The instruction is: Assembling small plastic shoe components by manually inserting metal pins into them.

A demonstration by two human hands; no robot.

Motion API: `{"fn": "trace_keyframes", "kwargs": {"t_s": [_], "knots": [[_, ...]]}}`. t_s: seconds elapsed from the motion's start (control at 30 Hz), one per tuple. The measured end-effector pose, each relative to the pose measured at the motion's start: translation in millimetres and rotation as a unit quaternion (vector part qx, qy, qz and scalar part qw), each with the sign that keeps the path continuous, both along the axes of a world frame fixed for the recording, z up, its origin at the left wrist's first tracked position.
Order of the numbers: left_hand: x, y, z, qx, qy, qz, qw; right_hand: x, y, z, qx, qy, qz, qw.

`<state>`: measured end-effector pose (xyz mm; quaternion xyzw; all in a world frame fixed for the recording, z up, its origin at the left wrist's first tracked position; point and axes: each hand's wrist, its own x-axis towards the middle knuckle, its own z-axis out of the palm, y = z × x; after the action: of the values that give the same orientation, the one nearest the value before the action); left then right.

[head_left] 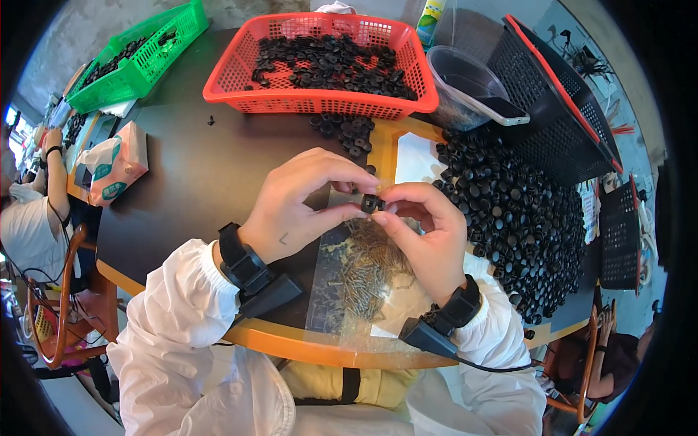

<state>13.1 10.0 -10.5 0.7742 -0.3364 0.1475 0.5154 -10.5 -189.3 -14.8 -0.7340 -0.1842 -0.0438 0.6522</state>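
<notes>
Over the near middle of the table, both hands meet at one small black plastic part (370,203). My left hand (302,196) is closed, pinching the part from the left between thumb and index finger. From the other side my right hand (432,229) grips it with thumb and fingers. Beneath the hands lies a heap of thin metal screws (366,280), partly covered by the right hand. Just right of that hand spreads a large pile of black round caps (520,218). A smaller cluster of black parts (347,129) sits beyond the fingertips.
A red basket (225,91) holding black parts stands at the back. Right of it are a clear tub (447,87), a phone (502,110) and a tilted black basket (542,102). A tissue pack (127,163) and green basket (156,67) are left. Other people sit both sides.
</notes>
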Motion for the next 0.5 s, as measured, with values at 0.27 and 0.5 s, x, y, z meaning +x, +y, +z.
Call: {"fn": "trace_keyframes", "kwargs": {"t_s": [0.27,0.5], "knots": [[4,0,-3,0.013,-0.059,0.007,0.998,1,-2,-1,0.021,0.004,-0.006,1.000],[-9,-1,4,-0.040,0.204,-0.025,0.978,-1,-1,1,-0.001,0.000,-0.029,1.000]]}}
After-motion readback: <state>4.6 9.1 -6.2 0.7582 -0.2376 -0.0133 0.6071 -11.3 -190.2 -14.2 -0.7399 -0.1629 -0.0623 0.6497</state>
